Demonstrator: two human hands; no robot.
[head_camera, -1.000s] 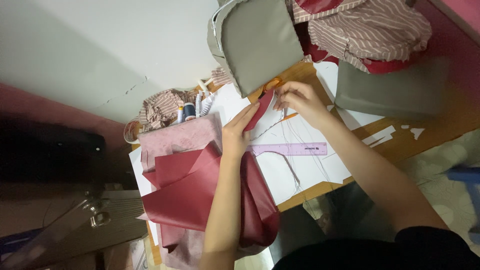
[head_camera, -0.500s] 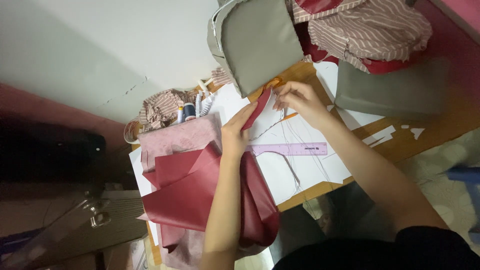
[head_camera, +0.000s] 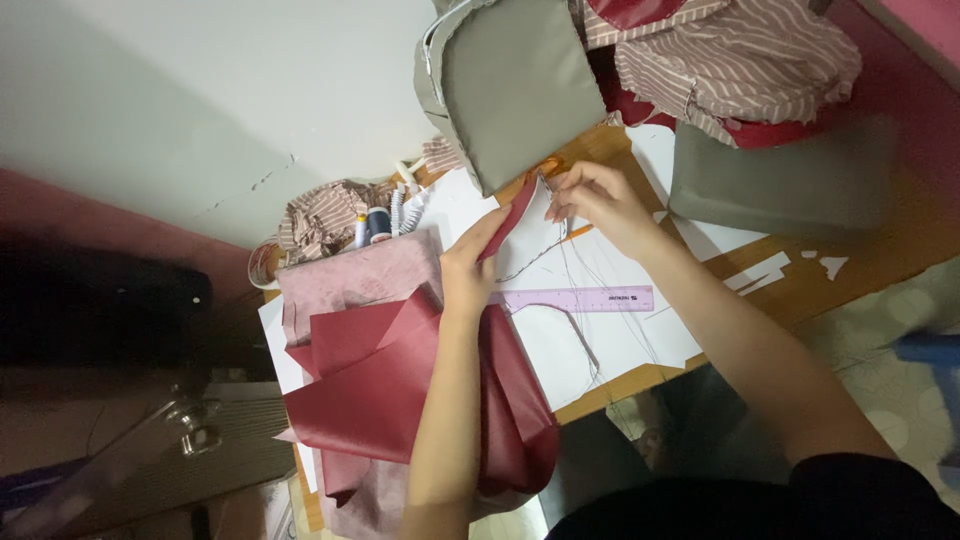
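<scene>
Left hand held a narrow dark red strip of material, fingers closed on its lower end, strip angled up toward the grey bag panel. Right hand sat just right of the strip's top end, fingertips pinched together on something small near an orange bit; couldn't tell what it was, possibly thread. Thin dark threads trailed down from there across the white paper on the bench.

Purple ruler lay flat on the paper, just below both hands. Left forearm crossed a pile of dark red sheets, with a pink mottled piece under them. Thread spools and striped fabric sat beyond the pile, near the wall. More striped fabric and a second grey piece lay on the right side of the bench.
</scene>
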